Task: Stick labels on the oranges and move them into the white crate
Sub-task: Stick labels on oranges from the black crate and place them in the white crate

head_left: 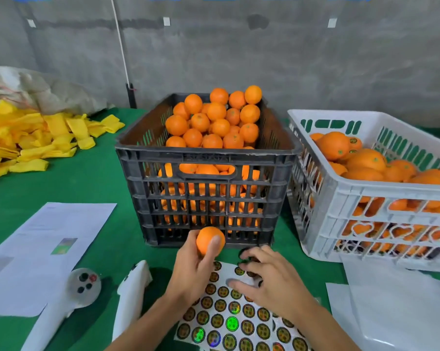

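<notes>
My left hand [192, 272] grips one orange [207, 239] in front of the black crate [206, 158], which is heaped with oranges. My right hand [269, 279] lies over the sheet of round holographic labels [229, 317] with its fingers curled down onto the stickers near the sheet's far edge; whether a label is pinched I cannot tell. The white crate [322, 188] stands to the right, partly filled with oranges, some showing labels.
A pile of yellow foam sleeves [31, 138] and a sack lie at far left. Printed paper sheets [49, 247] and white handheld devices [84, 287] sit at near left. White backing sheets [396, 307] lie at near right. A grey wall stands behind the green table.
</notes>
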